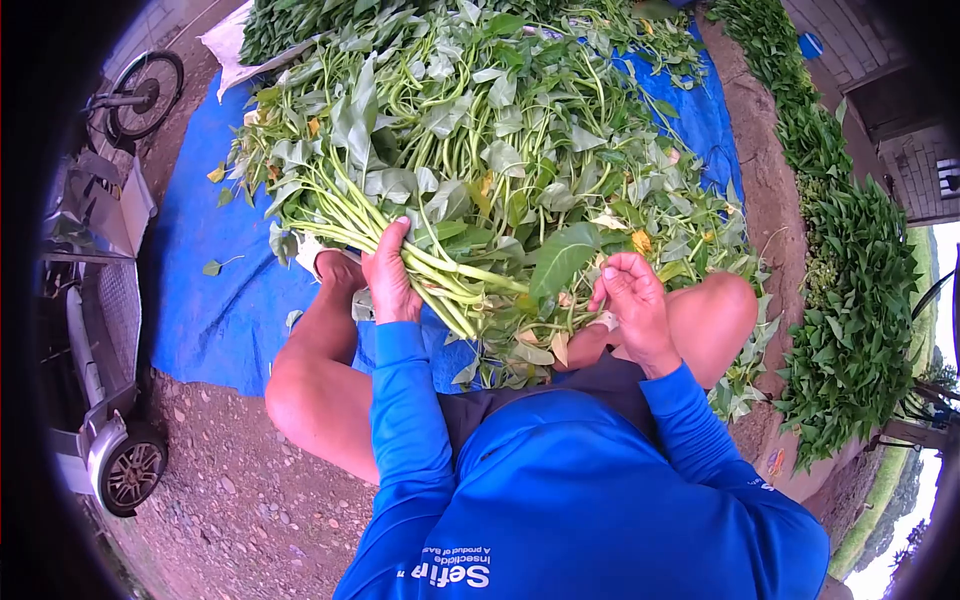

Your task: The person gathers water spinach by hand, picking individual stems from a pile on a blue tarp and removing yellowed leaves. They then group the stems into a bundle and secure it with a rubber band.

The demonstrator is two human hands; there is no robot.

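Note:
My left hand [392, 275] is wrapped round a bundle of long green stems [350, 215], whose leafy ends point to the upper left and whose cut ends point to the lower right. To the right, my right hand [635, 300] is raised over my lap with its fingers curled and thumb near the fingertips; whether something small is between them I cannot make out. A large green leaf [565, 262] lies just left of that hand. Beyond both hands spreads a big heap of leafy stems [480, 130], with some yellow leaves [641, 241] in it.
A blue tarp [215, 260] lies under the heap, with gravelly ground [240, 480] in front. At the left are a bicycle wheel [147, 95] and a vehicle wheel [133, 472]. A long row of green leaves [850, 290] runs along the right. My bent knees flank the heap's near edge.

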